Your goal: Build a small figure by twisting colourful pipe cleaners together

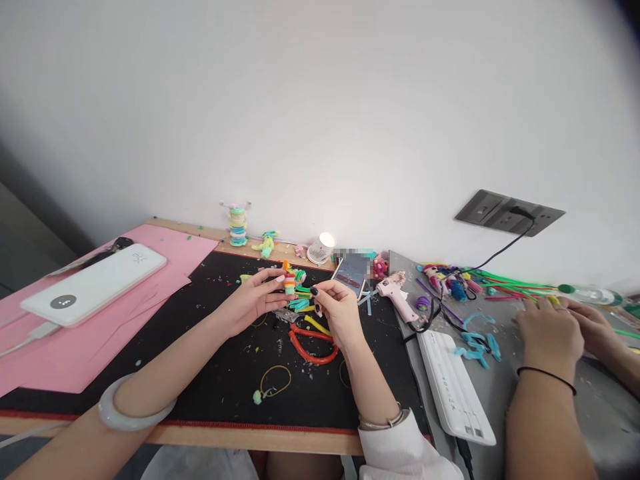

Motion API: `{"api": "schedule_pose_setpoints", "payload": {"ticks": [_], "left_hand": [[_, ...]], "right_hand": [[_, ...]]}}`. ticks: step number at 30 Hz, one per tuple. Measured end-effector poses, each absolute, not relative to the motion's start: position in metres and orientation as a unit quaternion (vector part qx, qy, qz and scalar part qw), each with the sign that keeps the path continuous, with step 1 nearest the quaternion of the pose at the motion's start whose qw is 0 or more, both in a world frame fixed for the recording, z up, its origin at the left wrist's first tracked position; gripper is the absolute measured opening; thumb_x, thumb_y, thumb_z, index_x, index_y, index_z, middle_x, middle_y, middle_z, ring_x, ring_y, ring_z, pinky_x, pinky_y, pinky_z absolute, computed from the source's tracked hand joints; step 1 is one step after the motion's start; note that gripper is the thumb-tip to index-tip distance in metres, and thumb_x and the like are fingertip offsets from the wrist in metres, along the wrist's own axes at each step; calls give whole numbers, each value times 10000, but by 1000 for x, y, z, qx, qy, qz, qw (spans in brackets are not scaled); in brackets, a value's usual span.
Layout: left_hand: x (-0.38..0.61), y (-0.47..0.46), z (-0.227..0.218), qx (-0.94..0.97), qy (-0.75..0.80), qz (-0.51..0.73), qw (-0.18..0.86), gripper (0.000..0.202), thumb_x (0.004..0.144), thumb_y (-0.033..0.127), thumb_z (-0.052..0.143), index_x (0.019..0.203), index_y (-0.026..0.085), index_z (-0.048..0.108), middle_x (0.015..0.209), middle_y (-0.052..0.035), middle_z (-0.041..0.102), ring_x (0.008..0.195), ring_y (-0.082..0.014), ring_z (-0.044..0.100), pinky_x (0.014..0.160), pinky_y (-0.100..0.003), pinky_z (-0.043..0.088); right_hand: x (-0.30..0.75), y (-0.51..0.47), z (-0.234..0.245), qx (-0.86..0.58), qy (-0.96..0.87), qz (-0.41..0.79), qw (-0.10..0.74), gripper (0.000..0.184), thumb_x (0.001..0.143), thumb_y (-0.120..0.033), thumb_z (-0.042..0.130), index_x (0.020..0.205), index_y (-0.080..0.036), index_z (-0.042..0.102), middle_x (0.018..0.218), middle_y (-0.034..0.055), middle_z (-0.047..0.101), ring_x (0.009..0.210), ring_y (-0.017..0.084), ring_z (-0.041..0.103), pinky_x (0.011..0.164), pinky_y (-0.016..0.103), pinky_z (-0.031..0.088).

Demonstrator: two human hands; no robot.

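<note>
Both hands [253, 301] [337, 310] pinch a partly hidden pipe-cleaner figure [293, 283].

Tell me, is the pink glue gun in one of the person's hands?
No, the pink glue gun lies on the table, right of the right hand.

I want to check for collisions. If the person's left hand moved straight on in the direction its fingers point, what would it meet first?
The left hand points right, so it would probably first meet the multicoloured craft piece at its fingertips, then the right hand. Depth is unclear.
</note>
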State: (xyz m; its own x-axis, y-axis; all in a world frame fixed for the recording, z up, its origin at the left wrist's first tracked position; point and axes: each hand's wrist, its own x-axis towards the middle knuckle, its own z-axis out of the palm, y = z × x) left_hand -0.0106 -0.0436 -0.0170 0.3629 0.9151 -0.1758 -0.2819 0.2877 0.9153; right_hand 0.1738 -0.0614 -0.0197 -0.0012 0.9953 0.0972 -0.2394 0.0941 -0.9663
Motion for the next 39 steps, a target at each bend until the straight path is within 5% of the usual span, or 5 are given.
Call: {"api": "schedule_pose_setpoints", "payload": {"ticks": [15,25,39], "left_hand": [[-2,-54,-13,461,385,437,669,313,725,366,649,958,249,475,938,-2,600,790,-153,653,669,-276,535],[1,-58,-12,474,378,426,672,340,741,349,639,1052,243,551,929,-14,578,762,-123,619,647,-239,525],[0,-57,-15,440,356,415,713,393,783,282,611,1172,261,556,1209,-51,576,872,-138,646,764,-226,526]], "right_hand": [[171,-62,-22,-406,-461,567,549,148,634,-265,697,702,-143,649,580,-19,565,440,57,403,423,191,323],[171,-62,-21,-432,-495,532,534,92,651,-223,680,688,-142,657,585,-16,578,458,60,426,432,184,326],[174,-59,-24,-452,-483,512,547,119,650,-248,685,699,-142,659,578,-16,572,452,65,415,433,200,321]]}}
